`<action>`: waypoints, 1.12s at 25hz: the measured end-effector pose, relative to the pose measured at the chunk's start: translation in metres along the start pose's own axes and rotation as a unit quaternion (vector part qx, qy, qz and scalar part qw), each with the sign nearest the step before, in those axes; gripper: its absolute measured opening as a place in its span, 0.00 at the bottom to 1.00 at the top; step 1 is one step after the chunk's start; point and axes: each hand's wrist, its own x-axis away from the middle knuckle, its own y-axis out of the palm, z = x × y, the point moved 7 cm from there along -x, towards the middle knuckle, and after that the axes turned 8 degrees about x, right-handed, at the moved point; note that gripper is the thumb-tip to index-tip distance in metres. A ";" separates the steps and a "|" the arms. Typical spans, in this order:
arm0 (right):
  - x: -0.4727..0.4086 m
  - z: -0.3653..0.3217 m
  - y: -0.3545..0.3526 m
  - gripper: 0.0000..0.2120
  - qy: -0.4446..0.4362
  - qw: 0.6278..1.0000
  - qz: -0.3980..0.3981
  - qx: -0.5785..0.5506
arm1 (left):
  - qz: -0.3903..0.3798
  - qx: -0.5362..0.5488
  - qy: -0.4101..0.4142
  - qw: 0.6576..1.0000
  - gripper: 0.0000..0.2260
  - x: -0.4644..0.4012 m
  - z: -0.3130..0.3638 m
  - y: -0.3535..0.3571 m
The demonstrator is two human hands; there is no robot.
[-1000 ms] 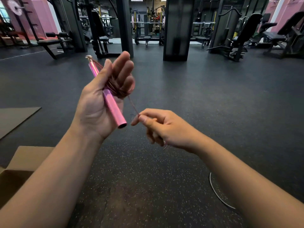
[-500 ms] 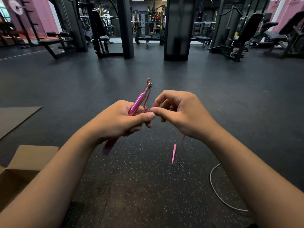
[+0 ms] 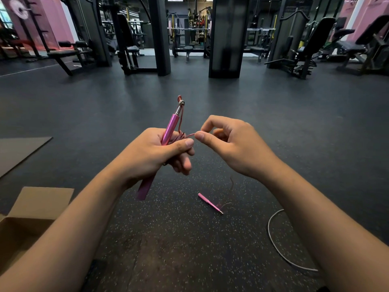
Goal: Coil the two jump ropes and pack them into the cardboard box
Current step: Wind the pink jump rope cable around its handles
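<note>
A: Compared with half a second ago, little has shifted. Right hand (image 3: 235, 144) has drawn a touch to the right, so a short run of pink cord (image 3: 190, 134) now shows between the two hands. Second pink handle (image 3: 209, 202) on the floor has swung from nearly upright in view to a slant, metal tip toward the near right.

B: Grips?

A: Left hand (image 3: 155, 152) is closed round the pink handle (image 3: 170, 128) of the jump rope. Handle tilted, silver swivel end (image 3: 180, 105) pointing up and away, butt end sticking out below the wrist. Several turns of cord are bunched against the fingers. Thumb lies flat across the front.

B: And the right?

A: Thumb and forefinger pinched on the cord, just right of the left thumb. Other fingers curled loosely.

B: Other rope?

A: Only a curve of white cord (image 3: 280, 247) on the dark rubber floor (image 3: 273, 106), near right, passing under the right forearm. Its handles cannot be seen.

B: Box?

A: Cardboard box (image 3: 31, 209) sits open at the near left, partly hidden by the left forearm. What little of its inside shows holds no rope. Brown mat (image 3: 19, 150) lies farther left. Gym machines (image 3: 294, 49) stand along the far side.
</note>
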 end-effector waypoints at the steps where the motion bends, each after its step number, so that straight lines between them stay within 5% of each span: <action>1: -0.001 -0.003 -0.001 0.09 -0.021 1.000 -0.007 -0.007 | -0.012 -0.007 -0.009 1.000 0.13 0.000 -0.001 0.002; 4: -0.004 -0.009 -0.008 0.05 -0.059 0.996 0.008 -0.062 | -0.073 0.013 -0.049 0.996 0.15 0.004 -0.001 0.011; 7: -0.005 0.005 -0.015 0.14 0.002 0.978 0.078 -0.192 | -0.141 0.159 -0.080 0.974 0.14 0.011 0.009 0.015; 10: -0.002 0.016 0.005 0.12 0.063 0.950 0.050 -0.301 | -0.285 0.423 -0.034 0.860 0.12 0.021 0.041 0.026; 12: 0.002 0.017 0.027 0.08 0.086 0.935 -0.014 -0.344 | -0.243 0.560 0.019 0.792 0.13 0.013 0.058 0.016; 13: 0.006 0.015 0.038 0.08 0.089 0.937 -0.059 -0.332 | -0.164 0.575 0.049 0.800 0.15 0.006 0.057 0.005; 16: 0.018 -0.005 0.060 0.11 0.050 0.956 -0.191 -0.219 | 0.098 0.397 0.144 0.901 0.14 0.000 0.047 -0.035; 18: 0.018 -0.022 0.055 0.11 0.001 0.958 -0.218 -0.185 | 0.162 0.147 0.159 0.963 0.12 0.000 0.040 -0.044; 21: 0.007 -0.031 0.029 0.11 -0.071 0.978 -0.159 -0.116 | 0.124 -0.169 0.120 0.970 0.12 -0.002 0.023 -0.031; 25: -0.003 -0.013 -0.006 0.04 -0.029 0.993 0.008 -0.110 | 0.020 -0.186 0.053 0.981 0.19 -0.001 0.012 -0.010; 28: -0.001 -0.014 -0.006 0.04 -0.021 0.997 0.053 -0.049 | -0.035 -0.164 0.018 0.986 0.15 -0.001 0.008 -0.004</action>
